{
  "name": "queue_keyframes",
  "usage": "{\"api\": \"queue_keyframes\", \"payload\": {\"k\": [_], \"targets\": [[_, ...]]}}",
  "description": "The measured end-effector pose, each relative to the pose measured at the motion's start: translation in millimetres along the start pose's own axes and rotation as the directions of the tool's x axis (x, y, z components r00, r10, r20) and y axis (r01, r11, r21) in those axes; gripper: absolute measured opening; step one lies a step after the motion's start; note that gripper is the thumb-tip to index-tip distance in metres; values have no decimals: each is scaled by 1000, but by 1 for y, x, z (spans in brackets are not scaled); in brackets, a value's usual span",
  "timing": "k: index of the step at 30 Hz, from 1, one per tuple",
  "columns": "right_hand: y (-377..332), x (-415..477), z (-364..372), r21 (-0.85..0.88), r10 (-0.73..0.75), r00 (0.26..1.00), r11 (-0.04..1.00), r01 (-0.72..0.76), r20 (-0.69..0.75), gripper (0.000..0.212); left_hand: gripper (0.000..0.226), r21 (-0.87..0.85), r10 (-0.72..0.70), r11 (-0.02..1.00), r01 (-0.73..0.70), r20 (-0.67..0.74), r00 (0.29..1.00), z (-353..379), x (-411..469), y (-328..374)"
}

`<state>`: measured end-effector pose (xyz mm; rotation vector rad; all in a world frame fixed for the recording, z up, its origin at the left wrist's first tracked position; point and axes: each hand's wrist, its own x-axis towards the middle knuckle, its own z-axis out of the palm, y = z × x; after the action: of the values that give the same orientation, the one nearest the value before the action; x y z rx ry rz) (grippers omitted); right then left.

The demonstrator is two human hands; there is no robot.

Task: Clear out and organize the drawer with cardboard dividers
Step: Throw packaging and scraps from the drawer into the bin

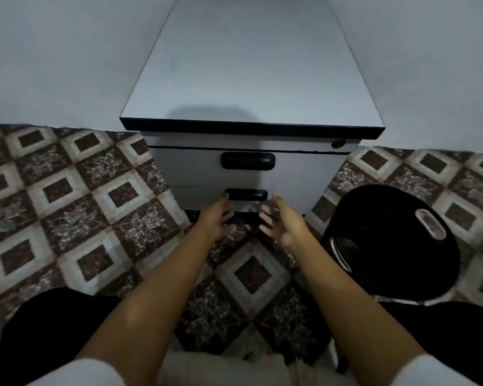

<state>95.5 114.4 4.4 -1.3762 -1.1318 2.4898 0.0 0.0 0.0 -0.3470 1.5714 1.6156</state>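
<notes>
Your left hand (pixel 216 218), right hand (pixel 283 224): released, empty. Grey lower drawer (pixel 195 195) just ahead: likely heavy, rigid; grip black oblong handle (pixel 246 195).

Left grip (pixel 216 218), right grip (pixel 280 222) outstretched (loose).

Single head-worn view, wide-angle (edges bow visibly), facing forward and steeply down past both forearms (pixel 156 288) onto a cabinet (pixel 251 79) close ahead on tiled floor (pixel 67 204).

Grey lower drawer (pixel 195 196) with black handle (pixel 247 195), closed, low in the pedestal cabinet (pixel 251 79)
</notes>
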Motion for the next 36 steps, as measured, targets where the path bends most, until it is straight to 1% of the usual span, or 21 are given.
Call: {"api": "queue_keyframes", "payload": {"k": [2,5,8,12,14,17,19,21,22,24,25,26,27,28,29,30,31,32,33,34,36], "targets": [[-7,15,4,46,56,998,997,-56,-5,33,51,-54,-69,996,70,22,997,4,11,4],[-14,29,10,82,103,995,991,-102,-9,54,62,-131,-141,980,151,82,987,8,20,10],[-15,33,12,131,131,991,983,-129,-5,58,67,-187,-157,967,171,86,984,13,30,10],[-8,40,12,168,124,992,978,-124,13,62,61,-118,-204,970,211,67,977,13,34,6],[-5,42,14,162,136,991,978,-135,5,69,68,-66,-222,972,226,54,973,11,35,6],[-1,43,16,111,152,988,983,-147,-38,88,76,-39,-239,970,241,41,970,12,31,6],[1,45,17,58,161,984,986,-157,-71,92,82,-40,-259,965,260,33,965,13,30,5],[2,44,17,28,174,980,985,-172,-94,92,91,-34,-278,960,278,-21,960,14,31,2],[2,44,16,34,185,978,983,-183,-99,90,91,-34,-281,959,280,-43,959,13,30,1],[0,39,14,31,212,972,977,-210,-97,80,86,22,-281,959,282,-45,959,10,27,0],[-3,34,13,-13,223,969,974,-225,-103,74,82,103,-276,955,278,-36,960,8,23,0],[-7,28,11,-112,209,970,968,-224,-127,68,75,217,-238,946,241,-39,970,4,19,0],[-10,23,9,-252,150,974,949,-190,-169,62,65,370,-133,918,146,-60,989,-2,17,-1],[-11,20,6,-431,18,978,896,-107,-207,55,53,549,53,836,2,-85,995,-9,18,-3],[-12,18,1,-623,-184,960,782,14,-209,47,41,723,288,675,-146,-76,955,-18,19,-4],[-11,19,-5,-792,-414,899,593,144,-146,40,36,849,510,463,-255,-20,860,-26,21,-5],[-10,20,-10,-898,-591,806,368,241,-26,33,36,913,647,263,-311,71,759,-33,23,-5],[-9,22,-14,-940,-683,723,169,296,105,30,40,938,709,99,-334,169,684,-38,26,-5],[-9,25,-16,-948,-702,681,26,318,209,31,46,941,717,-17,-338,247,652,-41,32,-6],[-9,31,-17,-948,-671,690,-61,312,270,35,50,937,681,-87,-338,303,666,-42,38,-6],[-9,41,-18,-954,-535,791,-189,231,298,41,48,941,561,-168,-295,337,756,-40,43,-5]]}}
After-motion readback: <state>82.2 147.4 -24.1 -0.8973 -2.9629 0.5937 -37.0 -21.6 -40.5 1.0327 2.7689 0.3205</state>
